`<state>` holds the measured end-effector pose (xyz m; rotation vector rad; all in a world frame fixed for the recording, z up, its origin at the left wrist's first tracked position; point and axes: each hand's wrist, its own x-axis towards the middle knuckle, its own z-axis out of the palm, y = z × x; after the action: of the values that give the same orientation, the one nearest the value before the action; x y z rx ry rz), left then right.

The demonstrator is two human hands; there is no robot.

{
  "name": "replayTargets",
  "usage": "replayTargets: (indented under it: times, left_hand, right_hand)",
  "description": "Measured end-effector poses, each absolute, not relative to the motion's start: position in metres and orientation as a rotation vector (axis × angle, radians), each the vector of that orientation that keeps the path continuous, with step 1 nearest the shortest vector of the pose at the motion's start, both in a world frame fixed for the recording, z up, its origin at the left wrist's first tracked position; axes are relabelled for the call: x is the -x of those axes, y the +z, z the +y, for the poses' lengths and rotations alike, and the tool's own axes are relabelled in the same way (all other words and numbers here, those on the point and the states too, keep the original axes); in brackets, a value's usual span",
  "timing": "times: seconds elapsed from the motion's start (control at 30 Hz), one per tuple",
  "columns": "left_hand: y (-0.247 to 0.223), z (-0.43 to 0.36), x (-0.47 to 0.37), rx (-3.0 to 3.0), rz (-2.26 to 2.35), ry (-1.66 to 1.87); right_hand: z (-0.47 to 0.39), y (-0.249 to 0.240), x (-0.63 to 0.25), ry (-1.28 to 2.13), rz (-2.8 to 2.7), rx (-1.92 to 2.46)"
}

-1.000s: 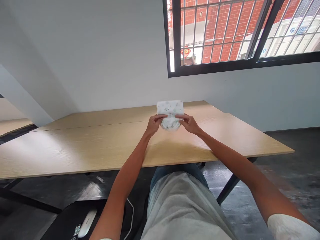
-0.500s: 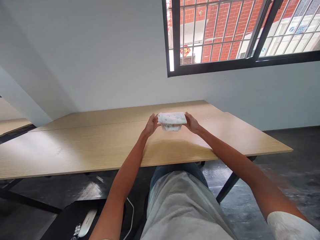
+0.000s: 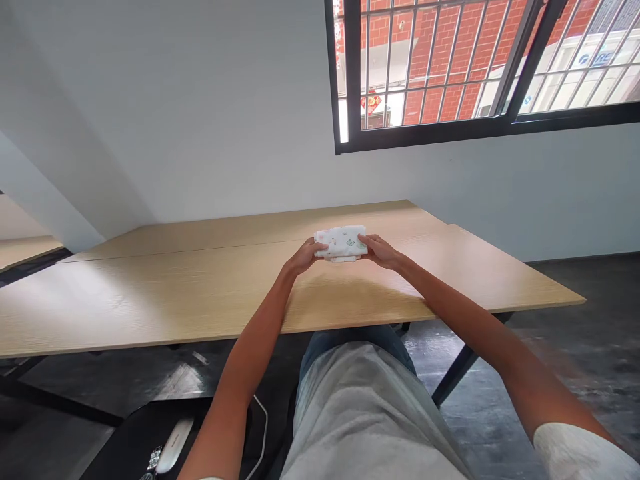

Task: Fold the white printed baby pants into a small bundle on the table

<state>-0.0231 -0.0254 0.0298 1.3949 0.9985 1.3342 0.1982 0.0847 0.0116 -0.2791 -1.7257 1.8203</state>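
Between my hands, above the wooden table [image 3: 200, 287], is a folded white cloth [image 3: 340, 241] with small green and reddish prints. My left hand [image 3: 304, 256] grips its left end, thumb on top and fingers underneath, mostly hidden. On the right end my right hand [image 3: 381, 252] holds it the same way, its thumb pressed on the front face. A narrow folded layer shows below the cloth's lower edge. Whether the cloth touches the tabletop I cannot tell.
A black seat [image 3: 130, 440] at lower left carries a white oblong case [image 3: 175, 445] and a metal-band watch [image 3: 153, 461]. A white cable [image 3: 264, 427] hangs beside it. Behind the table stand a white wall [image 3: 215, 113] and a barred window [image 3: 440, 67].
The cloth has turned in my hands, so its printed face now tilts more toward me. Both thumbs have come onto its front, and the lower flap shows less.
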Motion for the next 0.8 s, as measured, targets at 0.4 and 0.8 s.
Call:
replayTargets:
  times: [0.4,0.8]
  left_hand:
    - [0.0230,-0.0204,0.0236,-1.300,0.893,1.226]
    - [0.0210,-0.0200,0.0189,-1.473,1.074,1.200]
  right_hand:
    - [0.0799,0.0096,-0.1972,1.764,-1.865,0.287]
    - [0.0782,0.0118,-0.2012,1.266,-2.011,0.346]
